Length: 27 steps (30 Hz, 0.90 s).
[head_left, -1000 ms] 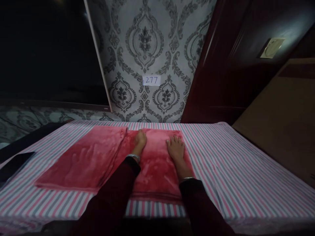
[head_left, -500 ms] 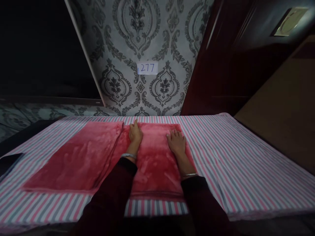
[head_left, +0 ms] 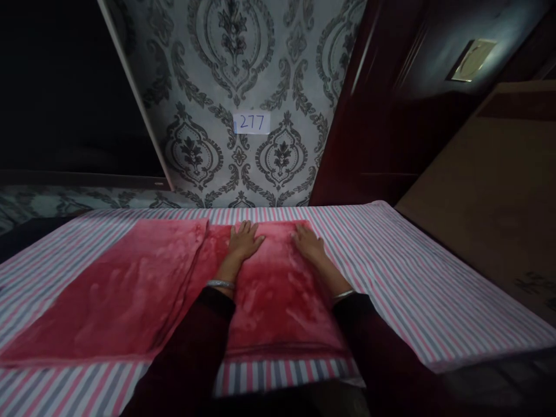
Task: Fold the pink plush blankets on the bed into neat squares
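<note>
A red plush blanket [head_left: 278, 295] lies in folded layers on the table, its left part [head_left: 117, 289] and right part each doubled over toward the middle. On the far end of the right part rests my left hand [head_left: 245, 240], palm down with fingers spread. My right hand [head_left: 308, 242] presses flat near the blanket's far right corner, its fingers pointing away and to the left. Neither hand grips the fabric. Dark sleeves and a silver bangle on each wrist show below the hands.
A pink, grey and white striped cloth [head_left: 391, 278] covers the table. Behind stands a patterned wall with a paper marked 277 [head_left: 252, 123]. A dark television screen [head_left: 73, 92] is at the left, a cardboard box [head_left: 486, 191] at the right beside a dark red door [head_left: 369, 116].
My left hand has opened out from a more curled pose, its fingers now spread on the blanket. The right hand has turned leftward and slid slightly. The view has shifted a little.
</note>
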Available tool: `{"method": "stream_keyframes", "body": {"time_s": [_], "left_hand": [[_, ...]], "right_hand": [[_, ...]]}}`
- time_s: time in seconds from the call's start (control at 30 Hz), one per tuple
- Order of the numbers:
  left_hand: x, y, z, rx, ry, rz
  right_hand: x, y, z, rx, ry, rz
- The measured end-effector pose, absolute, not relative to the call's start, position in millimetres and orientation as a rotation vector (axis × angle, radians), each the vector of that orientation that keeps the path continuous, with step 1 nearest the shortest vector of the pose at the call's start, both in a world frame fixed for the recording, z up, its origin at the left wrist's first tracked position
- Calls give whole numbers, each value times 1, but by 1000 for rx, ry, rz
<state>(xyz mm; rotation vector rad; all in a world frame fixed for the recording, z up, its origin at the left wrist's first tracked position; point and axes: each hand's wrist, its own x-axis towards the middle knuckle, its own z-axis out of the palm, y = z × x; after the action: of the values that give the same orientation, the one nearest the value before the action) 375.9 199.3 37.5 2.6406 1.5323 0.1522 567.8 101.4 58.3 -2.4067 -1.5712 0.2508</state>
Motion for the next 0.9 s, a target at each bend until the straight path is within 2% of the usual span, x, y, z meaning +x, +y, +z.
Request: {"method": "stream_keyframes", "body": {"time_s": [0.13,0.37,0.7,0.9], "left_hand": [[376,199,38,2619,1542,121],[376,200,37,2515,1651,73],[372,201,38,2443,1730,127],[379,188,59,2462,1787,150]], "right_hand": [[577,117,59,-2420,-1598,91],[584,121,22,-2458,-1568,238],[586,122,22,-2408,-1552,223],[582,118,23,-2362,-1538,162]]}}
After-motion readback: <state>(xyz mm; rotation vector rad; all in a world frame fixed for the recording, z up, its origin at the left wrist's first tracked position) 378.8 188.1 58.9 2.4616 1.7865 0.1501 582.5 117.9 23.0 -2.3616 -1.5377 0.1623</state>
